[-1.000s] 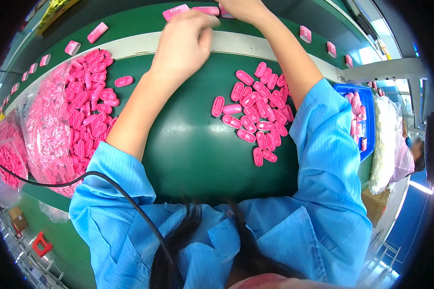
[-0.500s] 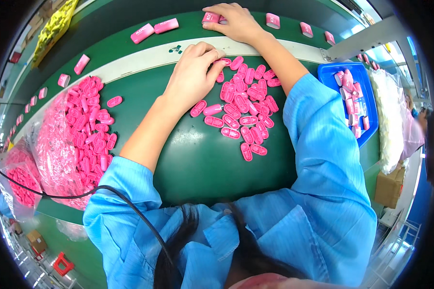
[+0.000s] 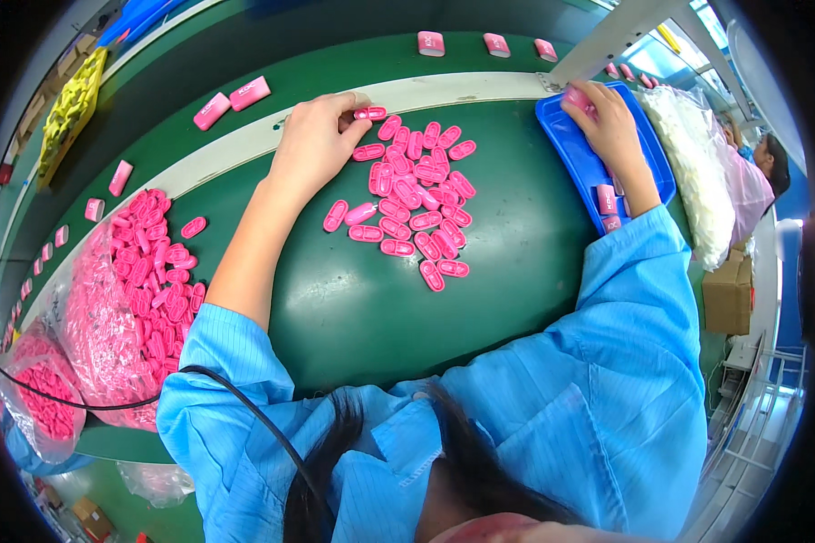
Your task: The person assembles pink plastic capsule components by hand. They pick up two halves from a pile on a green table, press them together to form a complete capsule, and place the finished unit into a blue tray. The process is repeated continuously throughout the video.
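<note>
Forearm [image 3: 641,188] and right hand [image 3: 610,125] mask much of the blue tray [image 3: 561,145]; fingers closed round one pink case [image 3: 576,101] at its far end. Earlier frame has that hand at the belt [image 3: 335,68]. Left hand [image 3: 315,136] pinches one oval pink cap [image 3: 369,113] by the counter's [image 3: 362,299] pile of caps [image 3: 406,172], too overlapped to count. Two cases [image 3: 249,92] lie paired on the belt.

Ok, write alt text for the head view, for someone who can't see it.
A person's left hand holds a pink oval piece beside a loose pile of similar ones on a green table, while the right hand grips a pink case at a blue tray. A clear bag of pink pieces lies at left.
</note>
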Available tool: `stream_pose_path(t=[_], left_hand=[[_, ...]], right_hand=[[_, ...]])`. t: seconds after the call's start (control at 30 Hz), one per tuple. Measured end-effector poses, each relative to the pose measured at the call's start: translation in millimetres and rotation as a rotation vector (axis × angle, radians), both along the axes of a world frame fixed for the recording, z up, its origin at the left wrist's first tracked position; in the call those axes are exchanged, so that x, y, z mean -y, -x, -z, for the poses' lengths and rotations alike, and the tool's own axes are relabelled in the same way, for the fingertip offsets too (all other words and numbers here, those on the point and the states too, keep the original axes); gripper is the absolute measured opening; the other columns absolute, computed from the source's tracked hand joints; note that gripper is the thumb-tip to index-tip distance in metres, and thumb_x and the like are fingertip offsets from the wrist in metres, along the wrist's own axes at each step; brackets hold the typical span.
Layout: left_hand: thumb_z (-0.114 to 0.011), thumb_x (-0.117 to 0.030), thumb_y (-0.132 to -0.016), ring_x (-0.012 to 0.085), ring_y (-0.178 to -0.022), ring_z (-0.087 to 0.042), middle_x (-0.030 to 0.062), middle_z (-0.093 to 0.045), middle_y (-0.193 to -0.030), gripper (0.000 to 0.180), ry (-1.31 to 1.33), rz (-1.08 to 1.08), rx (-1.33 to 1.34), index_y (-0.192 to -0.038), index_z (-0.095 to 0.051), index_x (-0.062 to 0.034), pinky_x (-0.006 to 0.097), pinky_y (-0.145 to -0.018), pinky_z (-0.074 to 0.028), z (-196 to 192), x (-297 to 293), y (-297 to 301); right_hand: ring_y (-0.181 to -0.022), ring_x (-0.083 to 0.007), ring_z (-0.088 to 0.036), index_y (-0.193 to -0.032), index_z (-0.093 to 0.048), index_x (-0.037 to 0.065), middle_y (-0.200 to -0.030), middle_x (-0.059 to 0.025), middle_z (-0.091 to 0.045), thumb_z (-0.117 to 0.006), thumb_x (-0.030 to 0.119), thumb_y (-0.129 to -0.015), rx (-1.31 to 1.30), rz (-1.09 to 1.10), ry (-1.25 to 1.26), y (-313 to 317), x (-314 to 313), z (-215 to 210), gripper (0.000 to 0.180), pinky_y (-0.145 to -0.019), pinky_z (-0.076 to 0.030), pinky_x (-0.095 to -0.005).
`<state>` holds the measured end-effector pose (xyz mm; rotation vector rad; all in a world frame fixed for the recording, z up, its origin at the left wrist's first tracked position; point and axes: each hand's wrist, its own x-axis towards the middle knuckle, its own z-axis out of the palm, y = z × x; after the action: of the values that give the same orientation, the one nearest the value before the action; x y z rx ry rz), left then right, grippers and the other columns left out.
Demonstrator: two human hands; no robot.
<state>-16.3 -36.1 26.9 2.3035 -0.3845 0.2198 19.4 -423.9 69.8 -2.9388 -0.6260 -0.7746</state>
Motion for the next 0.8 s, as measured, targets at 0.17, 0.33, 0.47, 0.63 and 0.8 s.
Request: stream_pose_path(t=[0.17,0.33,0.47,0.63,0.8], left_hand=[[-0.07,-0.012,-0.085,0.0096,-0.074,-0.061,0.0024,-0.068,-0.089,0.025,0.177,0.031,-0.122,-0.108,-0.068,-0.0023,0.026,-0.071,-0.051,-4.0,2.0,6.0],[-0.072,-0.014,-0.085,0.0091,-0.082,-0.061,0.0021,-0.068,-0.094,0.027,0.913,0.117,-0.35,-0.107,-0.065,-0.0009,0.026,-0.078,-0.05,2.9,-3.6,5.7],[-0.069,-0.015,-0.088,0.012,-0.093,-0.061,0.004,-0.065,-0.099,0.027,1.13,-0.044,-0.334,-0.111,-0.061,-0.0018,0.026,-0.084,-0.049,3.0,-11.5,5.0],[-0.058,-0.011,-0.095,0.0177,-0.092,-0.064,0.0132,-0.064,-0.11,0.032,0.994,-0.045,-0.154,-0.124,-0.053,0.0017,0.028,-0.079,-0.052,1.7,16.2,62.3],[-0.058,-0.005,-0.094,0.0145,-0.089,-0.063,0.0131,-0.064,-0.108,0.036,0.929,-0.001,-0.122,-0.128,-0.051,0.0046,0.027,-0.08,-0.051,15.3,31.1,51.6]], right_hand=[[-0.098,-0.029,-0.061,-0.114,-0.063,0.007,-0.113,-0.0141,-0.063,-0.072,0.028,-0.082,0.214,-0.121,0.021,24.0,-43.6,-3.9,0.04,-0.085,-0.049,-0.038],[-0.078,-0.0179,-0.065,-0.105,-0.063,0.001,-0.09,-0.0089,-0.068,-0.068,0.018,-0.086,-0.544,-0.552,-0.774,26.5,-189.3,17.4,0.025,-0.071,-0.053,-0.0305],[-0.077,-0.0096,-0.062,-0.107,-0.065,0.001,-0.091,-0.0046,-0.066,-0.064,0.017,-0.091,-0.715,-0.569,-0.898,-10.0,-212.3,28.5,0.023,-0.07,-0.051,-0.0263],[-0.088,-0.0238,-0.065,-0.115,-0.063,0.003,-0.101,-0.0111,-0.067,-0.06,0.025,-0.092,-0.008,-0.248,-0.503,-121.8,-170.1,69.3,0.032,-0.079,-0.051,-0.033],[-0.091,-0.0246,-0.066,-0.111,-0.062,0.0,-0.101,-0.0118,-0.068,-0.063,0.025,-0.091,-0.172,-0.321,-0.329,-134.5,-171.7,77.6,0.032,-0.082,-0.051,-0.0312]])
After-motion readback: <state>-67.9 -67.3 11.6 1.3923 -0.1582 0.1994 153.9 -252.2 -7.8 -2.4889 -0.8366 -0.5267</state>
